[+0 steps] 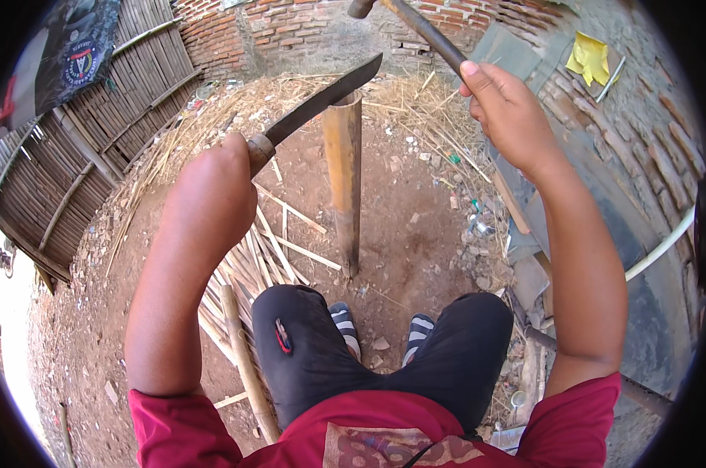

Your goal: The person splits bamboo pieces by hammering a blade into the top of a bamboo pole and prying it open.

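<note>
My left hand (216, 187) is closed round the wooden handle of a machete (322, 100), whose dark blade slants up to the right. The blade lies across the top end of an upright bamboo pole (343, 171); whether it has cut into the rim I cannot tell. The pole stands on the dirt in front of my feet. In my right hand (509, 113) is the handle of a hammer (427, 30), raised to the right of the pole and above it. The hammer's head is partly cut off by the upper edge of the picture, apart from the blade.
Split bamboo strips (248, 265) and a bamboo length (248, 363) lie left of my legs. A woven bamboo wall (95, 140) stands at left, a brick wall (290, 39) at the back. Flat grey sheets (595, 257) and a yellow piece (590, 58) are at right.
</note>
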### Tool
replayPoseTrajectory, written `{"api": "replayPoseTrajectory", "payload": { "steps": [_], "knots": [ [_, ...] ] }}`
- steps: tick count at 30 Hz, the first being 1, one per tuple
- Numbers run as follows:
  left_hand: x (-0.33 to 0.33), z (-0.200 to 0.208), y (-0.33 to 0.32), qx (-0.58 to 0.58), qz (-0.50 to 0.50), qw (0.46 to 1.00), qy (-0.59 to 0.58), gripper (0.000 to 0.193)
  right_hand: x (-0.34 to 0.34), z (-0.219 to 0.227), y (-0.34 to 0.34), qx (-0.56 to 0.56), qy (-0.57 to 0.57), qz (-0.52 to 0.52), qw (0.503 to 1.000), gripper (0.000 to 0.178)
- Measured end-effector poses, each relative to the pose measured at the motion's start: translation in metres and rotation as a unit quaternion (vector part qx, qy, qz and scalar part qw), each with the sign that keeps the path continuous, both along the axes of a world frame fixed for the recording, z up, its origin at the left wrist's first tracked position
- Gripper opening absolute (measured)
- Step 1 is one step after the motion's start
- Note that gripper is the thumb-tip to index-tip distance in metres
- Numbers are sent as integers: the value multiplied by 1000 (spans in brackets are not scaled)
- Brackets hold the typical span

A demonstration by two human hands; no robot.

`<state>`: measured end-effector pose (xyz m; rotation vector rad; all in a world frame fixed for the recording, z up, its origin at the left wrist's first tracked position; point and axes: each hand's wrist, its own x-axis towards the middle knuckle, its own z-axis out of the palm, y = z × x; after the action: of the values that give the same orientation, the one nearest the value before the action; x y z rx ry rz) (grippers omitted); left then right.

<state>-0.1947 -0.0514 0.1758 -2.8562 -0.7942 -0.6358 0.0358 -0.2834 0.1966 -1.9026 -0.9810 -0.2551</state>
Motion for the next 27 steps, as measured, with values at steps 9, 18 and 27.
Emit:
{"api": "replayPoseTrajectory", "payload": {
  "steps": [9,18,27],
  "knots": [
    [-2,0,-5,-2,-10,1000,-9,15,2,10,-9,-23,-1,-18,1000,49],
    [-1,1,-5,-3,-4,1000,10,18,-6,-1,-24,-63,64,-25,996,51],
    [-2,10,-20,-9,-2,1000,14,20,-2,20,-26,-132,34,-47,989,48]
  ]
}}
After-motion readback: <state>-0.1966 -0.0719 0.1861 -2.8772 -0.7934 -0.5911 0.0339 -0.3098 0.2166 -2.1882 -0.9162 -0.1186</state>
